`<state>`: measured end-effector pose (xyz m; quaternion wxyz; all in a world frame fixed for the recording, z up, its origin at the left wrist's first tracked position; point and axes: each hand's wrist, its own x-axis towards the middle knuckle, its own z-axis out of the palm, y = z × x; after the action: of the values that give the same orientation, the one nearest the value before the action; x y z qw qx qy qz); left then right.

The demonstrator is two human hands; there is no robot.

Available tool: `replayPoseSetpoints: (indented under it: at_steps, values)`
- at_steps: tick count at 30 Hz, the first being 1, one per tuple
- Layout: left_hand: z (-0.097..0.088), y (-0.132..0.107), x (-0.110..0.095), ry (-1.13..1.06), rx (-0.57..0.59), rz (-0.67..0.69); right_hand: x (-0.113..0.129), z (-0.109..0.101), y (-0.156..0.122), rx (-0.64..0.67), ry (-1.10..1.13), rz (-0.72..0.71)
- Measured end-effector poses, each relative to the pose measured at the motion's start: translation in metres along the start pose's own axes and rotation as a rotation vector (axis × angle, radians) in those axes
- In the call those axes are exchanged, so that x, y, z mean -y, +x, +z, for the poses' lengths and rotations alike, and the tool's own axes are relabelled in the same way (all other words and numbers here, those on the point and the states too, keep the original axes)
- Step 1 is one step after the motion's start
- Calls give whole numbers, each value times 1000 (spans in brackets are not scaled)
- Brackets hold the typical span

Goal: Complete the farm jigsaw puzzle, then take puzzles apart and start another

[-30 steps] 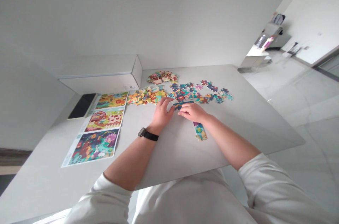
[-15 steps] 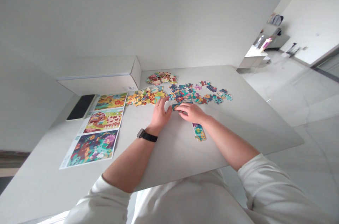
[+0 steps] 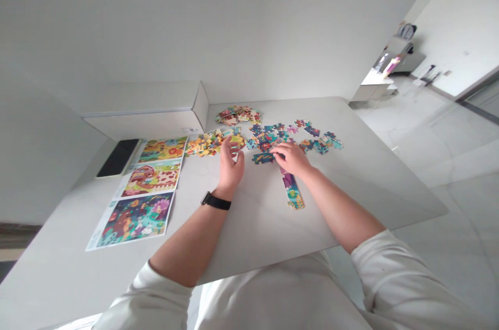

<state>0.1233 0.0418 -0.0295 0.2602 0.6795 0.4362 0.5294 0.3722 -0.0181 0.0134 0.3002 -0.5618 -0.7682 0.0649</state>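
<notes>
My left hand (image 3: 231, 163), with a black watch (image 3: 215, 200) on the wrist, is raised over the table beside the yellow puzzle pieces (image 3: 210, 143). Its fingers are apart and hold nothing. My right hand (image 3: 292, 157) has its fingers bent together at the right end of a short dark-blue joined puzzle strip (image 3: 262, 158); the fingertips partly cover the puzzle piece there. Below that hand a longer joined strip (image 3: 293, 192), purple, green and yellow, runs toward me. Its upper end is hidden by the hand. Dark-toned loose pieces (image 3: 268, 139) lie just beyond.
Another pile of pieces (image 3: 238, 115) sits near the wall. At left are a sheet with three printed pictures (image 3: 139, 216), a dark-screened phone (image 3: 118, 158) and a white box (image 3: 156, 121). More loose pieces (image 3: 321, 146) spread to the right on the pale table (image 3: 249, 231).
My left hand has drawn back to the left from the dark strip and opened. My right hand has shifted slightly right, uncovering more of that strip.
</notes>
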Motion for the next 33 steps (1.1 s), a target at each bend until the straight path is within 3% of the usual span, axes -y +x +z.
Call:
replayPoseSetpoints:
  at_steps: [6, 15, 21, 26, 33]
  values:
    - [0, 1, -3, -62, -34, -93, -20, -5, 25, -54, -40, 114]
    - [-4, 10, 1, -112, -38, -185, 1, 32, 84, 164, -194, 69]
    - [-2, 14, -1, -202, 1, -206, 6, 51, 95, 295, -275, 37]
    - [2, 14, 1, -254, 3, -257, -16, 43, 90, 297, -244, 26]
    - [0, 14, -3, -240, 31, -257, -63, 17, 77, 282, -233, 7]
